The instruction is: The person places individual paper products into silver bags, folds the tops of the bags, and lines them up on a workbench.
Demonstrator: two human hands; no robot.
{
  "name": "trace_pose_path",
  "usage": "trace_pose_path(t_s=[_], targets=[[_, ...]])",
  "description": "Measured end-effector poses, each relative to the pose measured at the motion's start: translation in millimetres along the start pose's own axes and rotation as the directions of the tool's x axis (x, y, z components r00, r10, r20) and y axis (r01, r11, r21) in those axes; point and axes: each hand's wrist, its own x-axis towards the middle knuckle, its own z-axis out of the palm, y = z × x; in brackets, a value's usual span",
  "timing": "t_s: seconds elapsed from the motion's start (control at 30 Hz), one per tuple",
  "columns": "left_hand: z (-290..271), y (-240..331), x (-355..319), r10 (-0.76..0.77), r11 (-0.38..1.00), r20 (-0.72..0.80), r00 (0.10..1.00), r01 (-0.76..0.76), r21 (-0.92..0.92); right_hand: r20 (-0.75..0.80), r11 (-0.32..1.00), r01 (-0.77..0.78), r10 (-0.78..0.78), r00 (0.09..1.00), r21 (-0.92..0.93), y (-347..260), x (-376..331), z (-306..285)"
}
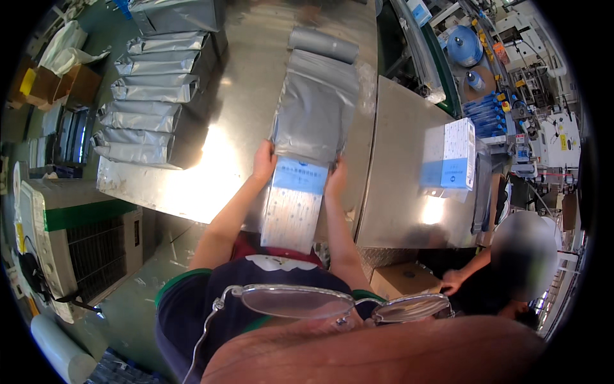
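In front of me a white box with a blue band (294, 211) lies flat on the metal table, its near end close to my body. Its far end meets the open mouth of a grey plastic bag (310, 115); how far it reaches inside is hidden. My left hand (263, 162) grips the bag's left edge at the mouth. On the opposite side, my right hand (336, 176) is closed around the right edge, beside the box. The bag runs away from me toward a grey roll of bags (323, 43).
Several filled grey bags (144, 115) stand in a row at the table's left. To the right, another white-and-blue box (457, 153) stands on a second metal table (396, 211). A co-worker's hand (454, 280) is near a cardboard box (406, 281). A machine casing (89, 243) sits lower left.
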Motion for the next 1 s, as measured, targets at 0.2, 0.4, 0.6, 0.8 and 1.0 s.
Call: trace_pose_path(t_s=[0.2, 0.4, 0.6, 0.8, 1.0], targets=[[-18.7, -4.7, -21.8, -0.236, 0.876, 0.397, 0.887, 0.017, 0.482, 0.718, 0.958, -0.166, 0.284, 0.635, -0.232, -20.4, 6.5, -43.1], [-60.2, -31.5, -99.5, 0.009, 0.830, 0.844, 0.537, -0.475, 0.293, 0.929, 0.995, 0.075, -0.085, 0.359, 0.062, 11.9, -67.7, -92.5], [-49.1, -46.9, -97.9, -0.152, 0.988, 0.450, 0.880, 0.149, 0.043, 0.971, 0.901, 0.362, 0.219, 0.099, -0.240, -10.4, -77.9, -135.1], [-70.5, -21.9, -125.8, -0.346, 0.871, 0.550, 0.760, 0.479, -0.113, 0.881, 0.948, -0.304, 0.063, 0.469, 0.094, -79.8, -67.9, -108.4], [-63.3, -23.2, -129.7, -0.195, 0.844, 0.507, 0.840, 0.407, -0.350, 0.758, 0.873, -0.323, -0.077, 0.647, 0.364, -115.4, -98.0, -20.6]])
